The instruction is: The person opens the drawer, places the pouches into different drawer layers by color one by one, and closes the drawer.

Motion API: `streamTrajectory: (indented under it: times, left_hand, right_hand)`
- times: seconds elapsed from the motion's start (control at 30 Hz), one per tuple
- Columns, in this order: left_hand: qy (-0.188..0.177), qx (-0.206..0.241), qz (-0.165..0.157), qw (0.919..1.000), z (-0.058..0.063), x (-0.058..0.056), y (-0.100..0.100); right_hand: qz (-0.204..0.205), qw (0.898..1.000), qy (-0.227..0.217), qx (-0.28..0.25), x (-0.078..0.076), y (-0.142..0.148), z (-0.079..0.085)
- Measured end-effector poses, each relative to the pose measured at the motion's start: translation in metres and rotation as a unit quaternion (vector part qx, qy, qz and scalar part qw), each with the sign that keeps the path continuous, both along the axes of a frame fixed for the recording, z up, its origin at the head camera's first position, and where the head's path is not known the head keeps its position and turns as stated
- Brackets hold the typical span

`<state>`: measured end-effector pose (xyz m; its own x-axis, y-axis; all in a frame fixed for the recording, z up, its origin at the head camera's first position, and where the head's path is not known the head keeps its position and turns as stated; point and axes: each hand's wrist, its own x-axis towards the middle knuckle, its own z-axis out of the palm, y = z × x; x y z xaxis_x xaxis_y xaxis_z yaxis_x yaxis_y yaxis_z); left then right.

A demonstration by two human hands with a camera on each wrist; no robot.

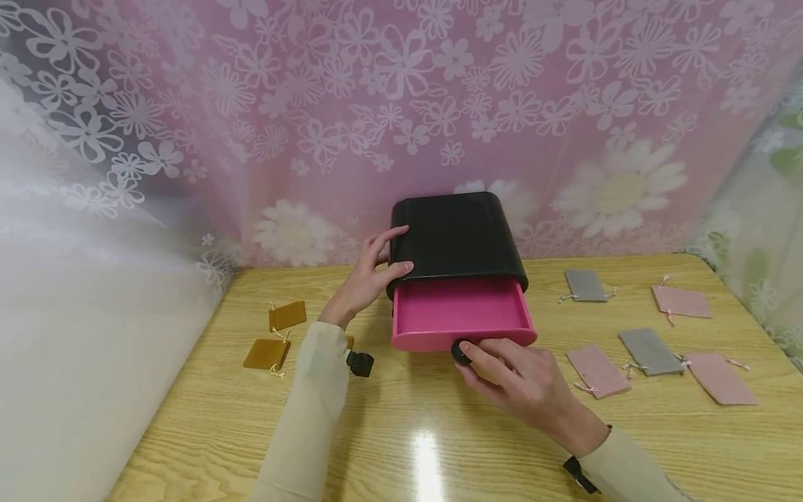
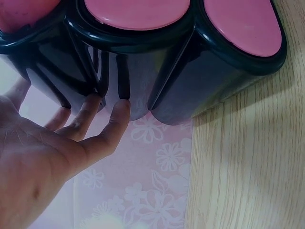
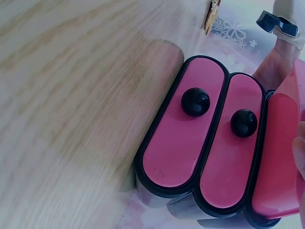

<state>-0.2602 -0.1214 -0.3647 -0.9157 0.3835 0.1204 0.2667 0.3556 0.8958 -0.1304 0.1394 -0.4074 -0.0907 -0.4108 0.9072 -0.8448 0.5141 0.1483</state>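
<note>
A black cabinet (image 1: 454, 233) with three pink drawers stands on the wooden table against the curtain. Its top drawer (image 1: 461, 310) is pulled partway out, and the inside that shows is bare. My right hand (image 1: 527, 383) pinches that drawer's round black knob (image 1: 459, 354) between thumb and fingers. On the cabinet's left side, my left hand (image 1: 366, 279) rests with fingers spread, thumb on the top's front edge. The left wrist view shows its fingertips touching the glossy black side wall (image 2: 138, 71). Below, the middle drawer (image 3: 228, 162) and bottom drawer (image 3: 183, 143) are closed.
Brown drawstring pouches (image 1: 266, 354) lie left of the cabinet, one partly hidden behind the left sleeve. To the right lie grey pouches (image 1: 586, 286) and several pink pouches (image 1: 721, 378). A flowered curtain (image 1: 401, 125) hangs right behind the cabinet.
</note>
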Motion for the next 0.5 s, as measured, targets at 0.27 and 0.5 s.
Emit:
streamTrajectory:
  times: [0.27,0.5]
  left_hand:
    - [0.002,0.002,0.000,1.0000,-0.0016,-0.0004,-0.0007]
    - [0.003,-0.002,0.003,1.0000,-0.0022,-0.0004,-0.0005]
  right_hand:
    - [-0.006,1.000,0.008,0.009,0.0002,0.0012,-0.0027]
    - [-0.010,1.000,0.016,0.023,0.0007,0.0012,-0.0074]
